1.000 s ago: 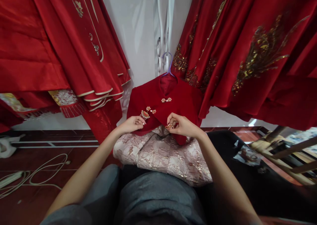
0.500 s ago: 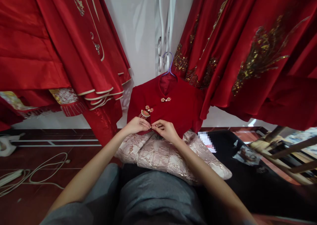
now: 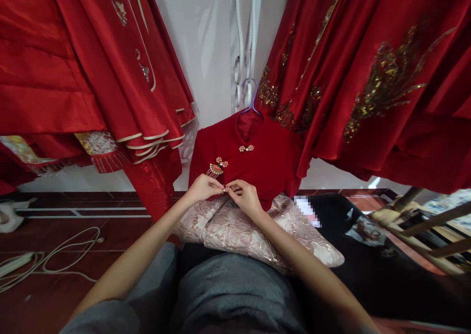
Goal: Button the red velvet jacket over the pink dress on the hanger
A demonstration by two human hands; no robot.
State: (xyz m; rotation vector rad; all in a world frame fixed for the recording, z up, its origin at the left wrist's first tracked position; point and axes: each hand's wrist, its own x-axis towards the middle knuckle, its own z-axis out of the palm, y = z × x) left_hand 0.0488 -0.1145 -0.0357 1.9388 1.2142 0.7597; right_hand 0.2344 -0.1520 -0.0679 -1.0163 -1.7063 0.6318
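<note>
A red velvet jacket (image 3: 265,165) with a stand collar hangs on a purple hanger (image 3: 253,107), its lower part resting over my lap. At its front, the fingertips of my left hand (image 3: 204,187) pinch one side of a small pearly fastener (image 3: 224,190). My right hand (image 3: 243,196) meets it from the other side, thumb and fingers pressed together. My fingers partly cover the fastener, so I cannot tell whether it is joined. Just above the left hand sits a fan-shaped brooch (image 3: 215,169) with dangling strands. A pearl-and-flower fastener (image 3: 246,148) lies below the collar.
Pale pink brocade cloth (image 3: 235,238) lies across my lap under the jacket. Red garments (image 3: 121,79) hang at left, with sequinned ones (image 3: 368,79) at right. A white cable (image 3: 69,241) lies on the floor. A plastic bag (image 3: 366,232) rests on the black surface (image 3: 342,270).
Both hands stay together at the same spot, with only slight shifts of the fingers and right wrist. The pearly fastener shows a little more between the fingertips.
</note>
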